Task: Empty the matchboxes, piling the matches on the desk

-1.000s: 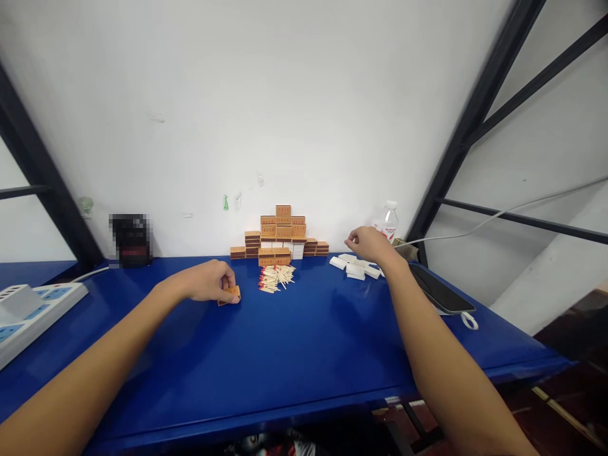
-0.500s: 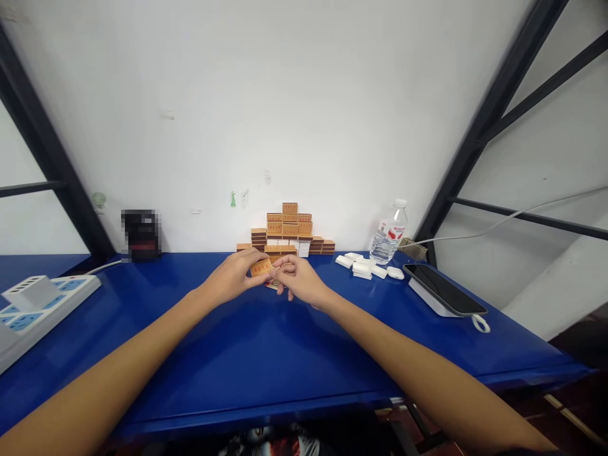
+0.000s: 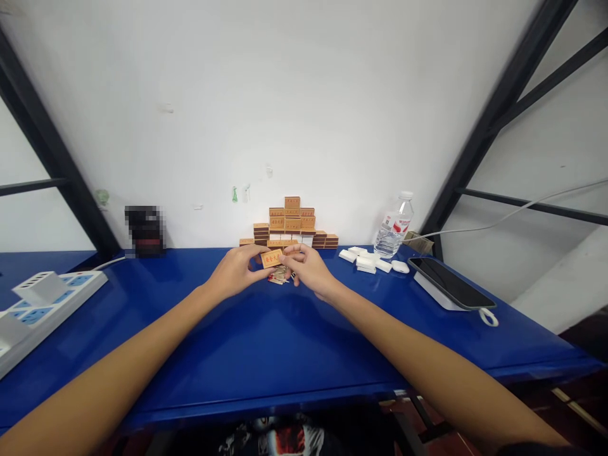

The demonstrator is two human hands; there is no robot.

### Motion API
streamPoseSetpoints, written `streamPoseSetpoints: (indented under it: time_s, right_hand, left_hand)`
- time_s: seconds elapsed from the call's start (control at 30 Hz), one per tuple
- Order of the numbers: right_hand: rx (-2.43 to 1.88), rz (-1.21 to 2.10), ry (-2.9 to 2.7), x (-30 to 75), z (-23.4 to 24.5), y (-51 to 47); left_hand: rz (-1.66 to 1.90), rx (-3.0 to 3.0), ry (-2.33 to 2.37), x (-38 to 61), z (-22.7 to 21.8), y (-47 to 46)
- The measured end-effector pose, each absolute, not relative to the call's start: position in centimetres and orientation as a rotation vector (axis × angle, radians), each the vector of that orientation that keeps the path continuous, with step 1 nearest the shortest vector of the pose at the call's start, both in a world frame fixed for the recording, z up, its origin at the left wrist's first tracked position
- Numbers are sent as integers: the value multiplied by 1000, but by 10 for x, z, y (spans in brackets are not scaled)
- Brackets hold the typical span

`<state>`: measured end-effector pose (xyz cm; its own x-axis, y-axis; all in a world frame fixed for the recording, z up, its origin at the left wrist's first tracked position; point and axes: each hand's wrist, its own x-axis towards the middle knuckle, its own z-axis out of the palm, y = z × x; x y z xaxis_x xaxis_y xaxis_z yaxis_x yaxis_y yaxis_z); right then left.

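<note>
My left hand (image 3: 237,269) is closed on a small orange matchbox (image 3: 272,258), held just above the blue table (image 3: 266,342). My right hand (image 3: 308,267) meets it from the right, fingertips pinched at the box's right end; whether it holds a white inner tray there is hidden. Loose matches (image 3: 279,276) lie on the table under both hands. Behind them a stack of orange matchboxes (image 3: 289,223) stands against the wall.
Several white inner trays (image 3: 365,261) lie to the right, beside a water bottle (image 3: 393,227). A phone (image 3: 451,288) rests on a white stand at the right. A power strip (image 3: 38,301) lies at the left edge. A black object (image 3: 145,229) stands by the wall.
My left hand lifted the matchbox from the table to the centre. My right hand came from the white trays to join it at the box.
</note>
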<state>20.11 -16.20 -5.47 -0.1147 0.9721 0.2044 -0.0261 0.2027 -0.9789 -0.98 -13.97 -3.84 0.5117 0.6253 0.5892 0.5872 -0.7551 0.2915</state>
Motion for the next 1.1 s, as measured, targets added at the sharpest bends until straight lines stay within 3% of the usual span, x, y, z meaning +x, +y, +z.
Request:
streamPoseSetpoints:
  time_s: [0.27, 0.43, 0.73, 0.97, 1.1]
  right_hand:
    - [-1027, 954, -1112, 212, -44, -155]
    - [-956, 1206, -1372, 200, -52, -171]
    - [-1124, 1127, -1439, 200, -58, -181]
    - [-1156, 732, -1674, 201, -83, -198]
    - [-1134, 669, -1734, 205, -95, -197]
  left_hand:
    - [1222, 2555, 1120, -16, -44, -130]
    - [1184, 2536, 1118, -10, -50, -139]
    - [1175, 2582, 981, -11, -63, -145]
    - [1287, 2947, 780, -8, -82, -159]
    - [1202, 2958, 849, -9, -83, -163]
